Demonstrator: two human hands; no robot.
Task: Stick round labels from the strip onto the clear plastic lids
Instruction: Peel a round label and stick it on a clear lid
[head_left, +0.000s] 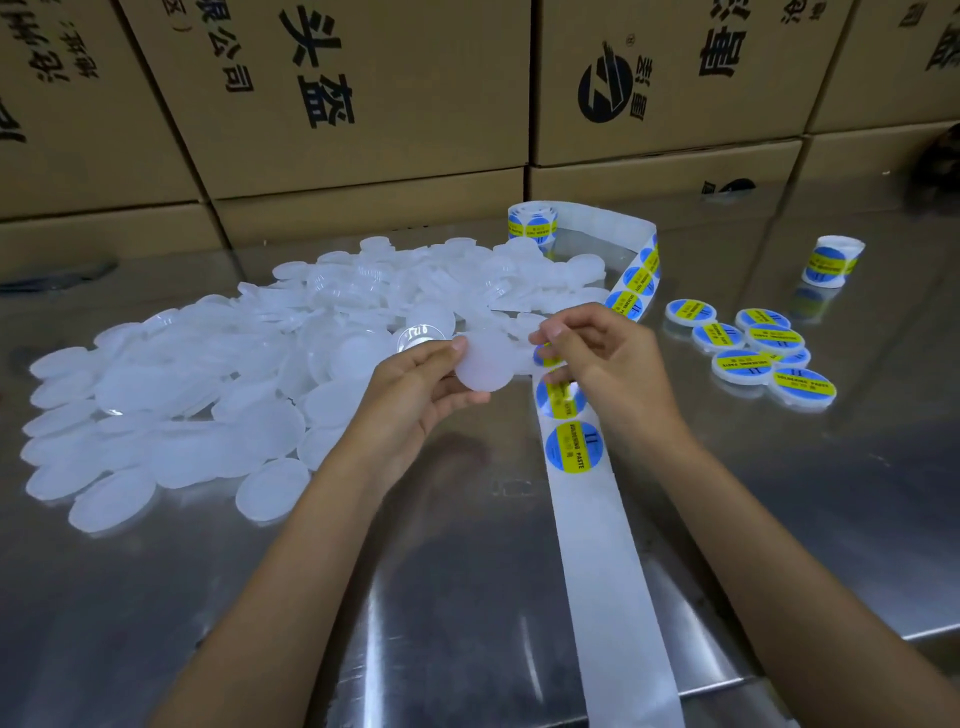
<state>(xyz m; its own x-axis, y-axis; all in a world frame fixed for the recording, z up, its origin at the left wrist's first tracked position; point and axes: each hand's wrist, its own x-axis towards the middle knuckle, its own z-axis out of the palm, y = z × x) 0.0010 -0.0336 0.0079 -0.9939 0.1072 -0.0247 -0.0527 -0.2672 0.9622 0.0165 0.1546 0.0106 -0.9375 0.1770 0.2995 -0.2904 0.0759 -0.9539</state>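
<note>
My left hand (415, 384) grips a bare clear plastic lid (485, 361) by its left edge, above the table. My right hand (602, 358) sits just right of that lid, its fingers curled over a blue and yellow round label (545, 356) on the strip; the label is mostly hidden. The white backing strip (597, 545) runs from the front edge under my right hand and back to a label roll (532, 223). Two more labels (574, 447) lie on the strip nearer me. A big pile of unlabelled lids (208, 389) spreads on the left.
Several labelled lids (763, 353) lie grouped at the right. A second label roll (831, 260) stands behind them. The steel table (415, 597) is backed by a wall of stacked cardboard boxes (337, 104).
</note>
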